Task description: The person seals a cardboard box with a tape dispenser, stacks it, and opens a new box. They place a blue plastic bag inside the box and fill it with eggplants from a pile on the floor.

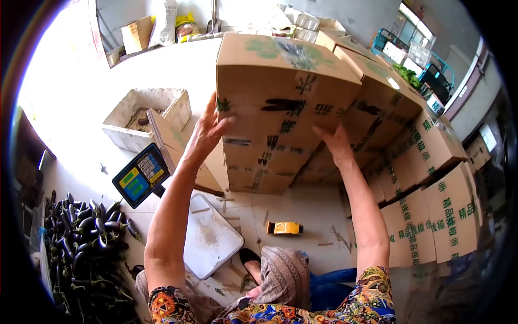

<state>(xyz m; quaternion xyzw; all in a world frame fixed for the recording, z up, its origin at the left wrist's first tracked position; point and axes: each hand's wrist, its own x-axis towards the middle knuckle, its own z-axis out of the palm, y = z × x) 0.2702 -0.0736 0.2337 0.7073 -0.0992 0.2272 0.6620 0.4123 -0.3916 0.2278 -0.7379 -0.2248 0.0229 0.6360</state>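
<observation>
Currently, your hands are set apart, one at each side of the top carton [280,97]. Your left hand [208,129] is clamped on its left edge, thumb over the front face, fingers along the side. Your right hand [336,146] is positioned at its lower right edge, digits spread; whether that hand grips cannot be determined. The top carton sits at the top of the front stack [259,164], beside further cartons [410,135] to the right. On the floor [253,210] nearer you, locate the yellow tape dispenser [284,228] and, left of it, the scale platform [213,235]. Further left are the scale display [141,175] and the eggplants [86,237]; beyond the display stands the foam box [121,134].
</observation>
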